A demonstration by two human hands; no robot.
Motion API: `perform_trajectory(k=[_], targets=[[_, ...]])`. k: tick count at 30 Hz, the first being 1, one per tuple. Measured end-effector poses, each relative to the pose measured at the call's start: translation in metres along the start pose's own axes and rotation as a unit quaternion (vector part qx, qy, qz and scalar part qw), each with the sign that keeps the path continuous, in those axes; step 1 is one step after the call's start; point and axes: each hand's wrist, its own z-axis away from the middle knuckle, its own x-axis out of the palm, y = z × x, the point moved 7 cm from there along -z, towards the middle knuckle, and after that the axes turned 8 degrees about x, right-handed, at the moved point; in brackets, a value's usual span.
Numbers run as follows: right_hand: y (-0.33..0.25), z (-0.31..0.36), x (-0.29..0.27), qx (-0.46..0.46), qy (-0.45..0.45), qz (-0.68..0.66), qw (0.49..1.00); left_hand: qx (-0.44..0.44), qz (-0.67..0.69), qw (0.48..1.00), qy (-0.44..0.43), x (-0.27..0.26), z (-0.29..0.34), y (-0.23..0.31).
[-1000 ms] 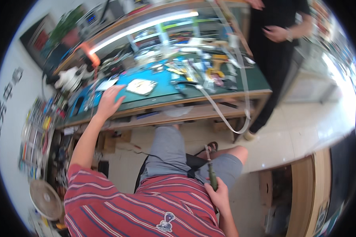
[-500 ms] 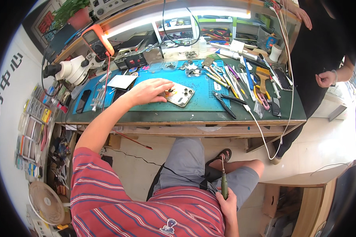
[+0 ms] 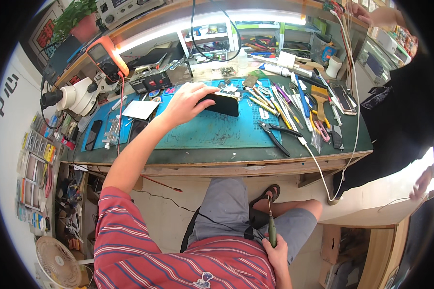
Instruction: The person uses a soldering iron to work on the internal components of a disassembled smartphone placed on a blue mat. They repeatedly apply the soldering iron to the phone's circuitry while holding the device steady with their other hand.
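Note:
My left hand (image 3: 192,102) grips a smartphone (image 3: 224,106) at its left end, thumb on the near side. The phone is tipped up above the blue work mat (image 3: 183,137), its dark front turned toward me. Whether its lower edge touches the mat I cannot tell. Low by my right thigh, my right hand (image 3: 277,255) is closed around the green handle of a slim tool (image 3: 272,233). The tool's thin metal tip points up and away from me, apart from the bench.
Cutting pliers (image 3: 274,137), a brush (image 3: 319,101) and several pens and tweezers crowd the bench's right side. A microscope (image 3: 74,98) and an orange multimeter (image 3: 106,55) stand left. A white cable (image 3: 318,166) hangs over the front edge. Another person (image 3: 395,106) stands at right.
My left hand has lifted the phone from lying back-up and tipped it, so its dark front now shows. My right hand keeps the tool low. The other person's lower hand has moved down and right.

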Motion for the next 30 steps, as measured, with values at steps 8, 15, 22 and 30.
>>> perform_trajectory(k=[8, 15, 22, 30], targets=[[0.005, 0.001, -0.001, 0.013, 0.009, -0.026, 1.0, -0.116, 0.102, 0.987, 0.053, 0.007, 0.02, -0.036], [0.008, -0.004, 0.003, 0.01, 0.006, -0.023, 1.0, -0.431, 0.569, 0.673, 0.194, 0.033, 0.053, -0.037], [0.007, -0.004, 0.004, 0.012, 0.001, -0.017, 1.0, -0.363, 0.636, 0.653, 0.192, 0.037, 0.062, -0.021], [0.016, -0.008, 0.006, 0.014, -0.009, -0.002, 1.0, -0.35, 0.599, 0.688, 0.213, 0.035, 0.063, -0.022]])
